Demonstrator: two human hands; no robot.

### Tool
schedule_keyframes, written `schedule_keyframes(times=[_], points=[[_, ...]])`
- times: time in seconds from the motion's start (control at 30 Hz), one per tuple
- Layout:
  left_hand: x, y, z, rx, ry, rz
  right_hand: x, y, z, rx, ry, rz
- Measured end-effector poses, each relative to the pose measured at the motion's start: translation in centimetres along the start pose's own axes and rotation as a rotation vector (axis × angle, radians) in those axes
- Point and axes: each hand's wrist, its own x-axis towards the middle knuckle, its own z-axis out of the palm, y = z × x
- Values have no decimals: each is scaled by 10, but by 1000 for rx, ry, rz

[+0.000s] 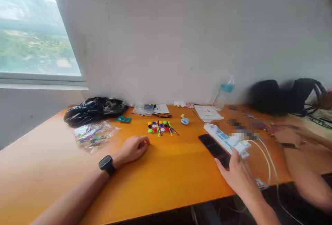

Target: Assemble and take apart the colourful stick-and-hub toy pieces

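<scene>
My left hand rests on the orange tabletop with its fingers loosely curled, and nothing shows in them. A black watch is on that wrist. Just beyond it lie small round pieces in several colours, with thin bright sticks on and beside them. On the other side, my right hand has its thumb and fingers around the near end of a black smartphone, which lies flat on the table. Alongside the phone runs a white power strip with plugs in it.
A black plastic bag and a clear bag of colourful bits lie at left. Papers, a small round tin and a bottle stand toward the wall. Another person's arm is at right, near white cables.
</scene>
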Motion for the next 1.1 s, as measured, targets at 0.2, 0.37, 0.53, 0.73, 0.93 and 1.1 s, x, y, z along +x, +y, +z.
schedule_keyframes(times=[0.2,0.37,0.53,0.73,0.93,1.1], points=[[1,-1,1,12,7,5,15,0,8,-2,21,15],[2,0,2,23,19,12,25,-2,6,-28,-49,45],[3,1,5,27,41,42,40,-16,-8,-80,-120,46],[8,-9,17,106,205,114,57,-107,-36,329,-193,-339],[14,-11,21,225,212,285,88,-206,-13,470,-407,-568],[18,-10,27,328,155,309,100,-220,13,312,-381,-506]])
